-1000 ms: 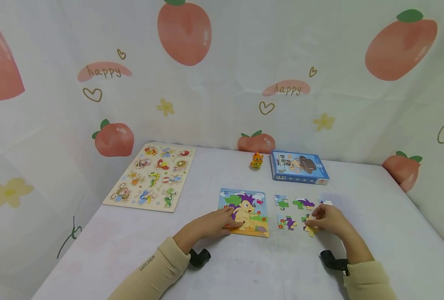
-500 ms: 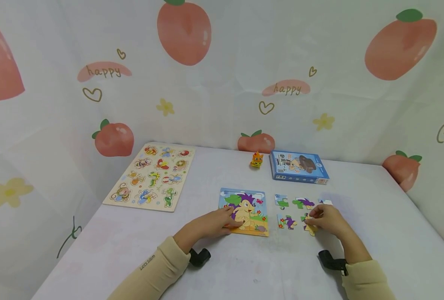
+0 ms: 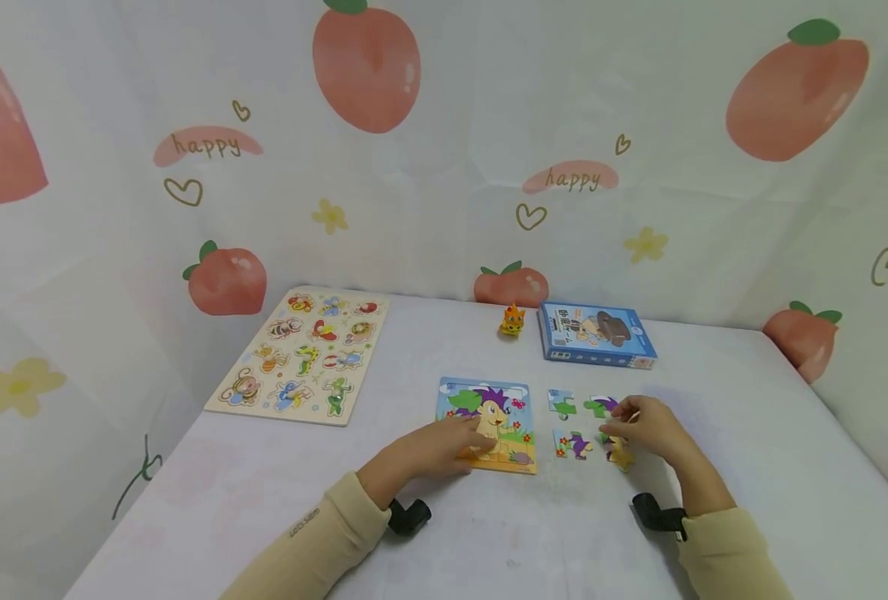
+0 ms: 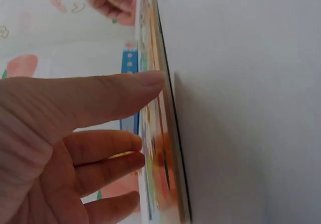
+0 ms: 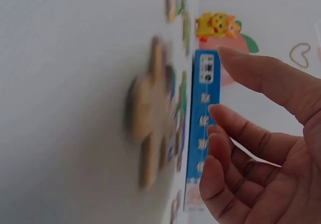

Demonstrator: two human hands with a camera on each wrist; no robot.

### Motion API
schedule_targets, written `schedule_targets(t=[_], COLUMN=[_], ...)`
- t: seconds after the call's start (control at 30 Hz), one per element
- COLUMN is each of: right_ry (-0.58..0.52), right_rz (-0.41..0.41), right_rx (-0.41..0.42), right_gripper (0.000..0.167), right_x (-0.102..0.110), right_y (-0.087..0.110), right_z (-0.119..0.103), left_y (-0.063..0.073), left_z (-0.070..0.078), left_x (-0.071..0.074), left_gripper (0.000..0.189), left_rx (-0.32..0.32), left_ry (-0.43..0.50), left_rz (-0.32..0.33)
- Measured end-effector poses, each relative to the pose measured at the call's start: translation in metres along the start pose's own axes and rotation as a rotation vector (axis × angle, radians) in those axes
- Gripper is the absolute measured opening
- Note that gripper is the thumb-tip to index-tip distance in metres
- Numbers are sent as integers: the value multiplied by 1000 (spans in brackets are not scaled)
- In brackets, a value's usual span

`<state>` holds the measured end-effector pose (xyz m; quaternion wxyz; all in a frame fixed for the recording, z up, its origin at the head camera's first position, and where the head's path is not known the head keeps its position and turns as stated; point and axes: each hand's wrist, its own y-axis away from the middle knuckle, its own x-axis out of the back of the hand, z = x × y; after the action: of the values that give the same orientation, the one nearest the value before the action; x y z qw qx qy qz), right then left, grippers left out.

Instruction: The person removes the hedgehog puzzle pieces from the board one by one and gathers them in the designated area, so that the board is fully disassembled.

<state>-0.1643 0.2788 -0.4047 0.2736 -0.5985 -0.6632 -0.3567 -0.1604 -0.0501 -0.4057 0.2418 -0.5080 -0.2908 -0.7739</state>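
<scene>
My left hand (image 3: 440, 446) rests on a square hedgehog jigsaw board (image 3: 520, 442) and covers its lower left part. In the left wrist view, the thumb and relaxed fingers of this hand (image 4: 85, 138) lie against the board's side (image 4: 170, 118). My right hand (image 3: 657, 425) hovers just above a yellow and purple jigsaw piece (image 3: 621, 457). From the right wrist, that hand (image 5: 266, 138) shows thumb and fingers apart, nothing between them, with the wooden piece (image 5: 145, 108) blurred beside it. Other loose pieces (image 3: 562, 403) lie between board and right hand; one is partly hidden by the fingers.
A blue game box (image 3: 597, 335) stands at the back right, beside a small orange and yellow toy figure (image 3: 512, 321). On the left lies a large wooden insect puzzle board (image 3: 301, 354). A printed curtain (image 3: 429, 208) hangs behind the white table (image 3: 526, 542).
My right hand has come away from the yellow and purple piece, rising slightly up and back over the table. The left hand has slid a little to the right on the board.
</scene>
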Motion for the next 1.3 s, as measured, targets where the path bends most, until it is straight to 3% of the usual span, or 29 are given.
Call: schedule_targets(t=[0.33,0.6,0.77,1.3], right_ry=[-133,-158,-169,-158], right_rz=[-114,-211,-281,-288], right_rx=[145,166,209,146], right_gripper=[37,34,28,18], right_x=[-18,-36,-46,-57], right_y=[-27,-46,-53,-54], right_z=[-38,-68,-77,-83], left_y=[-18,-18,-17,-15], left_z=[17,22,23,23], left_x=[-5,-6,-6,-8], left_gripper=[45,41,40,40], left_rx=[56,47,56,77], left_ry=[-16,-124,-133,-120], left_rz=[-20,-1,-1,1])
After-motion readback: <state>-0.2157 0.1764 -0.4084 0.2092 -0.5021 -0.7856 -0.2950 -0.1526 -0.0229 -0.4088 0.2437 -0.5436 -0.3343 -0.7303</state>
